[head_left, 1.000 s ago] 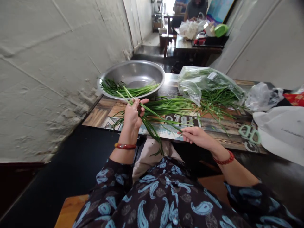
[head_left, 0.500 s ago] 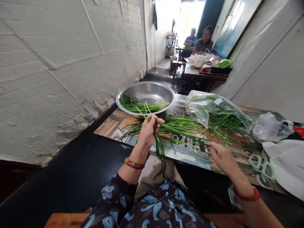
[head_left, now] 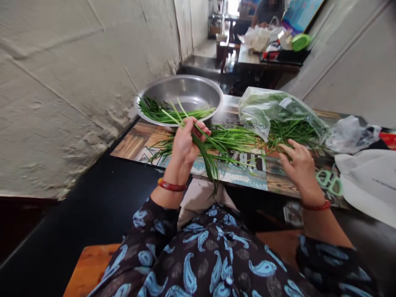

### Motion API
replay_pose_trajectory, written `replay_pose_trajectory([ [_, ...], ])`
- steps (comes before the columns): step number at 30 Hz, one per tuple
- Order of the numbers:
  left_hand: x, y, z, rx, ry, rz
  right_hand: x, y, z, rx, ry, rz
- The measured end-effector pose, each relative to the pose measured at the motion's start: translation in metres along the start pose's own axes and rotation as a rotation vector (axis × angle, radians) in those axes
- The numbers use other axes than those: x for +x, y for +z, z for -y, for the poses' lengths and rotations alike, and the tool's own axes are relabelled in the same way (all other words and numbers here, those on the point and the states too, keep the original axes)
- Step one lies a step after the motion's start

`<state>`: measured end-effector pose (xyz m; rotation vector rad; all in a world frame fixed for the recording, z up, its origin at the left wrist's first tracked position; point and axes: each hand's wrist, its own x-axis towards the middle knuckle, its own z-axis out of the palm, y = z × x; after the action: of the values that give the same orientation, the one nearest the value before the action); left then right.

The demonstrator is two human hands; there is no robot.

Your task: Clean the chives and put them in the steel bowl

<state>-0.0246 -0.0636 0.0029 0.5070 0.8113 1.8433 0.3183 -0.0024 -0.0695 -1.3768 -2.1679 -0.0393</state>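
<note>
Several long green stalks (head_left: 208, 159) are gripped in my left hand (head_left: 188, 138), pale ends up and leaves hanging over the table's front edge. Behind that hand is a wide metal basin (head_left: 198, 88) with more green stalks (head_left: 154, 110) inside. A loose pile of stalks (head_left: 238, 138) lies across the patterned table (head_left: 130, 144). My right hand (head_left: 295, 163) has its fingers apart over the right end of the pile, near a clear plastic bag (head_left: 262, 103) of greens; nothing shows in its grasp.
Light green scissors handles (head_left: 329, 182) lie right of my right hand, beside a white cap-like item (head_left: 368, 177). A crumpled plastic bag (head_left: 352, 134) sits behind them. Farther back, a person (head_left: 269, 14) sits at another table (head_left: 247, 57) with bags. A pale wall (head_left: 77, 82) is at left.
My right hand has opened and moved up beside the bag of greens. My left hand still holds its stalks, now slightly more tilted. The view has tipped downward.
</note>
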Motion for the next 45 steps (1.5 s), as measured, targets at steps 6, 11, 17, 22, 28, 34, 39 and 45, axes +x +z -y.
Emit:
replay_pose_trajectory([
  [6,0.018,0.020,-0.024,-0.040,-0.031,-0.071,0.017,0.002,0.087,1.020,0.238,0.224],
  [11,0.019,0.030,-0.033,-0.038,-0.005,-0.065,0.023,0.029,0.153,1.611,0.303,0.612],
  [17,0.025,0.009,-0.046,-0.016,0.057,-0.095,-0.007,0.046,0.168,1.819,0.428,1.087],
  [22,0.031,-0.013,-0.052,0.017,0.053,-0.112,-0.030,0.043,0.149,1.820,0.550,1.148],
  [28,0.034,-0.018,-0.047,-0.012,0.064,-0.159,-0.037,0.039,0.136,1.576,0.501,1.126],
  [34,0.030,-0.017,-0.047,-0.042,0.064,-0.139,-0.037,0.036,0.127,1.047,0.052,0.934],
  [39,0.026,-0.012,-0.056,-0.084,0.076,-0.058,-0.033,0.026,0.118,0.655,-0.200,0.625],
  [45,0.014,0.000,-0.055,-0.050,0.107,-0.024,-0.036,0.028,0.105,0.338,-0.182,0.366],
])
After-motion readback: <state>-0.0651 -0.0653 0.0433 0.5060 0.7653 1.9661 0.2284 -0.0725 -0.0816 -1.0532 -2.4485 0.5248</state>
